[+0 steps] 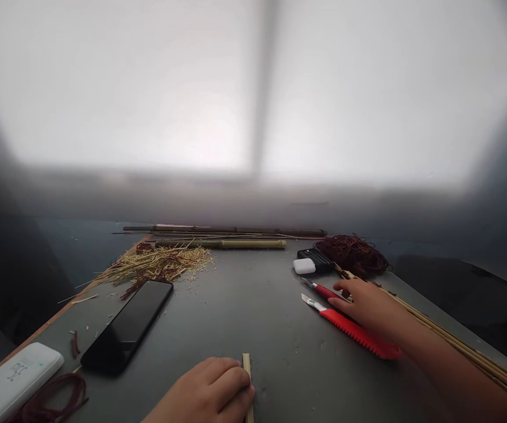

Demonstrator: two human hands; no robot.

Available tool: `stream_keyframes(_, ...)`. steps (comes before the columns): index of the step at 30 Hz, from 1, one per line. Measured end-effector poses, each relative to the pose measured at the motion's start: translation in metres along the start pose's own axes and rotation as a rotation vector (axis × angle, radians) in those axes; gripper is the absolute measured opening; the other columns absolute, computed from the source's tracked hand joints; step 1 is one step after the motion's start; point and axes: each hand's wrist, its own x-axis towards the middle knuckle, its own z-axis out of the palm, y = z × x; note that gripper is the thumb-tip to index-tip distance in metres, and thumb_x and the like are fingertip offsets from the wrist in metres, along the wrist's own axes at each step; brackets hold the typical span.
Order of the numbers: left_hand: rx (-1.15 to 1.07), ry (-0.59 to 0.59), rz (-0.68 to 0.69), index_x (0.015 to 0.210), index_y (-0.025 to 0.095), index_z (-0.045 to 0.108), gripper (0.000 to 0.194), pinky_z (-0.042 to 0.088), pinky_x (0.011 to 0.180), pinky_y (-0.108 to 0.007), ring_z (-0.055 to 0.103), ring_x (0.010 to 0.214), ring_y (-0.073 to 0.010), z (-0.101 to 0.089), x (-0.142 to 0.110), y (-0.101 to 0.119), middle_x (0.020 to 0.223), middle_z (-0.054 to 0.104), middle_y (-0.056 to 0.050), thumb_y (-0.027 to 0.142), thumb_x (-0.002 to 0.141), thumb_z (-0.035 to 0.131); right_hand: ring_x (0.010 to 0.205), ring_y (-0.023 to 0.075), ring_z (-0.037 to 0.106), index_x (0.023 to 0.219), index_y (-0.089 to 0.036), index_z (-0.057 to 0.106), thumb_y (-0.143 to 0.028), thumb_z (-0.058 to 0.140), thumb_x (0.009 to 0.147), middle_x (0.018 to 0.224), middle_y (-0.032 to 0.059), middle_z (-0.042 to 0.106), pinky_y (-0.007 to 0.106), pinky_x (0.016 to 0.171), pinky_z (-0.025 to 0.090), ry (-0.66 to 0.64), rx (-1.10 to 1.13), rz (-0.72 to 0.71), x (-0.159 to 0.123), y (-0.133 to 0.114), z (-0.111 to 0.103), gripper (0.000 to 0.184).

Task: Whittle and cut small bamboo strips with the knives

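At the bottom middle, my left hand (218, 390) is closed with its fingers around a narrow pale bamboo strip (247, 367), which points away from me on the grey table. My right hand (361, 299) hovers over the right side, thumb and forefinger apart on either side of the red handle of a slim craft knife (326, 292). Part of that handle is hidden by the hand. Just nearer to me lies a red utility knife (354, 332) with its blade out, partly under my right wrist.
A phone (130, 326), a white power bank (19, 376) and dark red cord (59, 399) lie left. Behind them spreads a heap of shavings (160, 264). Bamboo poles (253, 244) cross the back. At right are a cord tangle (352, 254), a white case (304, 267) and long thin strips (456, 346).
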Motion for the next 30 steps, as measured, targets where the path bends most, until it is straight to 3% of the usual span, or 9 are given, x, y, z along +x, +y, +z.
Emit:
stream_keyframes(3,0.006,-0.012,-0.003,0.108,0.022,0.064,0.021,0.057,0.086,-0.026,0.069,0.095,-0.0188,0.002,-0.002,-0.003,0.099,0.073,-0.005,0.016,0.100,0.045,0.083,0.0291,0.067,0.080,-0.022,0.070,-0.027,0.060,0.081,0.087,0.0077,0.073,0.032,0.063,0.043,-0.018,-0.003,-0.056,0.002,-0.003,0.005,0.011)
stream_keyframes(6,0.049,0.030,0.018,0.108,0.021,0.064,0.020,0.057,0.089,-0.027,0.070,0.097,-0.0194,0.002,-0.001,-0.005,0.099,0.075,-0.005,0.015,0.100,0.047,0.082,0.0280,0.067,0.078,-0.023,0.068,-0.027,0.059,0.080,0.087,0.0067,0.072,0.032,0.064,0.043,0.076,0.047,-0.068,0.002,-0.002,0.003,0.011)
stream_keyframes(10,0.133,-0.032,0.070,0.118,0.020,0.063,0.024,0.051,0.103,-0.034,0.070,0.102,-0.0200,-0.005,0.000,-0.007,0.107,0.076,-0.006,0.014,0.099,0.048,0.082,0.0273,0.066,0.095,-0.021,0.070,-0.038,0.053,0.085,0.095,0.0086,0.073,0.033,0.067,0.046,0.276,0.249,-0.065,0.001,-0.003,-0.003,0.026)
stream_keyframes(12,0.155,-0.071,0.076,0.121,0.020,0.062,0.026,0.047,0.109,-0.039,0.069,0.106,-0.0210,-0.007,-0.002,-0.007,0.111,0.075,-0.007,0.015,0.099,0.050,0.084,0.0267,0.066,0.105,-0.021,0.069,-0.044,0.053,0.084,0.097,0.0081,0.073,0.033,0.068,0.047,0.302,0.395,-0.100,-0.001,-0.012,-0.003,0.036)
stream_keyframes(17,0.140,-0.145,0.030,0.129,0.022,0.058,0.032,0.040,0.114,-0.045,0.065,0.115,-0.0226,0.005,-0.012,-0.013,0.120,0.072,-0.008,0.018,0.099,0.049,0.067,0.0204,0.062,0.107,-0.018,0.068,-0.050,0.057,0.079,0.076,0.0033,0.068,0.030,0.061,0.046,0.058,0.762,-0.215,-0.014,-0.056,0.015,0.044)
stream_keyframes(19,0.098,-0.142,0.018,0.131,0.023,0.058,0.036,0.042,0.112,-0.047,0.066,0.113,-0.0255,0.011,-0.014,-0.016,0.121,0.072,-0.010,0.036,0.098,0.053,0.065,0.0191,0.060,0.104,-0.018,0.067,-0.051,0.062,0.076,0.072,0.0020,0.065,0.028,0.058,0.045,-0.025,0.878,-0.183,-0.018,-0.070,0.025,0.044)
stream_keyframes(22,-0.012,-0.192,-0.019,0.135,0.019,0.056,0.065,0.051,0.103,-0.044,0.063,0.116,-0.0310,0.007,-0.011,-0.017,0.128,0.068,-0.013,0.065,0.090,0.052,0.068,0.0186,0.060,0.101,-0.018,0.069,-0.051,0.070,0.071,0.075,0.0017,0.067,0.028,0.061,0.045,-0.068,0.979,-0.127,-0.021,-0.079,0.039,0.045)
stream_keyframes(26,-0.096,-0.239,-0.175,0.133,0.022,0.060,0.046,0.051,0.104,-0.039,0.060,0.122,-0.0275,-0.017,0.002,-0.007,0.134,0.065,-0.008,0.046,0.095,0.055,0.066,0.0169,0.059,0.102,-0.018,0.071,-0.047,0.077,0.066,0.071,-0.0002,0.066,0.029,0.067,0.046,-0.143,1.151,-0.053,-0.020,-0.079,0.049,0.047)
stream_keyframes(30,-0.162,-0.280,-0.287,0.132,0.018,0.060,0.061,0.048,0.107,-0.045,0.056,0.127,-0.0313,-0.026,0.010,0.003,0.139,0.060,-0.014,0.057,0.085,0.066,0.064,0.0146,0.056,0.100,-0.019,0.070,-0.040,0.084,0.060,0.072,-0.0014,0.065,0.028,0.066,0.045,-0.173,1.387,-0.013,-0.018,-0.079,0.052,0.047)
